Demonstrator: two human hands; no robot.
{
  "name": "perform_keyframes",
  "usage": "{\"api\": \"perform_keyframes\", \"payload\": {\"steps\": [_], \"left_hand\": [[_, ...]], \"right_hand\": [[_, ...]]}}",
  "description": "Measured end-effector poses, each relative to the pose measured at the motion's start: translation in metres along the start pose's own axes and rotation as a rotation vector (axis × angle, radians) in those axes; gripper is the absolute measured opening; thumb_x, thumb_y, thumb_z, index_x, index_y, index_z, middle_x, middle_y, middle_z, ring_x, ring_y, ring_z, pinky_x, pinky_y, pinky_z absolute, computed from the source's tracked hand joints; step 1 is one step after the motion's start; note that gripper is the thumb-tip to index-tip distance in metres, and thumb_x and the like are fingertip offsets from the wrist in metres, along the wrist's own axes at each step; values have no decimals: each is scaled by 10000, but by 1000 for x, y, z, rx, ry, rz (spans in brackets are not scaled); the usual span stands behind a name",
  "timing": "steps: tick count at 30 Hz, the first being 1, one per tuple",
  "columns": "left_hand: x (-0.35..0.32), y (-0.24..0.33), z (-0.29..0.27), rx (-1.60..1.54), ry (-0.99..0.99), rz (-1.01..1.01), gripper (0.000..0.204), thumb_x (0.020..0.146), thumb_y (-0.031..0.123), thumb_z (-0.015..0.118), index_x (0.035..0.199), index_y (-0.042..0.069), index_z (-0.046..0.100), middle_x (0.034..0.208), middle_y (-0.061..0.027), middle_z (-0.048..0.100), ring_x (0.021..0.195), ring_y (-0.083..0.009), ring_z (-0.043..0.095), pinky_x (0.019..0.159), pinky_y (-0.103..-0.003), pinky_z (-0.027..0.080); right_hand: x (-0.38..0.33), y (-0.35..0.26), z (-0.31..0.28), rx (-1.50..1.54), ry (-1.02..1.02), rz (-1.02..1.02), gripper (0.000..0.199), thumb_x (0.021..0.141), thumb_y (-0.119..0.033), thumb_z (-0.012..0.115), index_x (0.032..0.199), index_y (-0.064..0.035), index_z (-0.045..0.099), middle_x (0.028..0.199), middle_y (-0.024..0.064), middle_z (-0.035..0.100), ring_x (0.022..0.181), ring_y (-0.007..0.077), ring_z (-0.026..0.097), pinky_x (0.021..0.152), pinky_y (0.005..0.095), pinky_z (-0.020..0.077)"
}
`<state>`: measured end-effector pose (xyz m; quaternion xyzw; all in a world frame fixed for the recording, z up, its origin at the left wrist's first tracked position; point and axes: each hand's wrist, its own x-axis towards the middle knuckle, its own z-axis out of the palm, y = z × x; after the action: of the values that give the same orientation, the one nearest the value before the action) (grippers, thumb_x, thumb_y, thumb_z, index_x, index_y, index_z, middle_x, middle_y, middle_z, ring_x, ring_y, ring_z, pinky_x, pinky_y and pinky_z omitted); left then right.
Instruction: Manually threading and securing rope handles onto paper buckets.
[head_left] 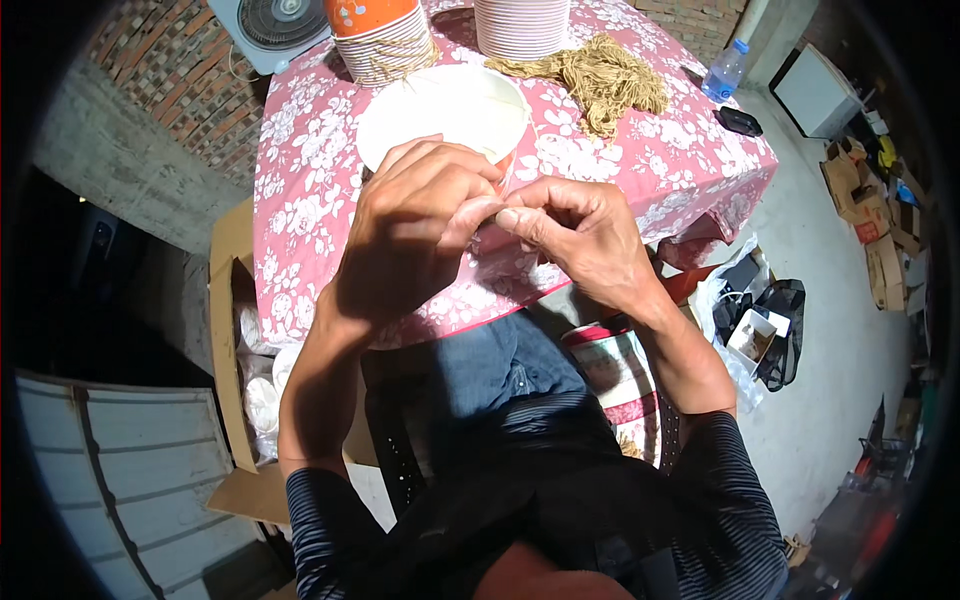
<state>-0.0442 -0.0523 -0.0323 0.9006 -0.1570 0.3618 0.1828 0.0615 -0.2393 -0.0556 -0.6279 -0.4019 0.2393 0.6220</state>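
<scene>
My left hand (415,215) and my right hand (590,240) meet over the near part of the table, fingertips pinched close together. What they hold between them, if anything, is too small to make out. Just beyond my left hand a round white-lined bucket (440,105) stands on the table, its inside bright and a bit of orange outer wall showing. My left hand covers part of its near rim. A loose hank of tan twine (615,85) lies behind it to the right.
A pink flowered cloth (300,215) covers the table. At the back stand nested orange buckets (385,45) with twine on them and a white stack (522,28). A fan (283,25), a water bottle (726,72) and a black object (740,121) sit near the edges. An open carton (232,330) stands left.
</scene>
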Motion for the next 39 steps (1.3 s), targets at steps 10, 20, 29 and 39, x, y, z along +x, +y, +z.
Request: {"api": "perform_keyframes", "payload": {"steps": [10,20,29,39], "left_hand": [[-7,0,-4,146,-5,-127,256,856,176,745,1005,-9,648,1265,-229,644,1209,-410,609,1025,-469,486],[-14,-11,7,129,-25,-206,319,826,94,784,1110,39,651,767,-154,694,745,-351,693,834,-433,532],[-16,-11,8,135,-24,-215,317,830,87,777,1120,40,657,743,-147,685,725,-336,694,803,-427,530],[-17,-13,10,136,3,-181,298,834,89,775,1107,41,666,744,-141,691,730,-332,698,782,-422,536]], "right_hand": [[-8,25,0,6,204,-109,95,970,-58,709,953,27,748,884,39,674,736,78,601,666,242,477],[4,40,18,-217,364,-352,59,930,-17,719,899,27,742,815,55,645,636,81,618,550,242,475],[11,38,22,-204,389,-305,85,924,-3,706,850,39,718,798,75,655,616,105,675,521,244,491],[18,44,20,-245,403,-317,113,913,-30,723,828,43,715,773,88,655,595,127,672,524,270,487]]}}
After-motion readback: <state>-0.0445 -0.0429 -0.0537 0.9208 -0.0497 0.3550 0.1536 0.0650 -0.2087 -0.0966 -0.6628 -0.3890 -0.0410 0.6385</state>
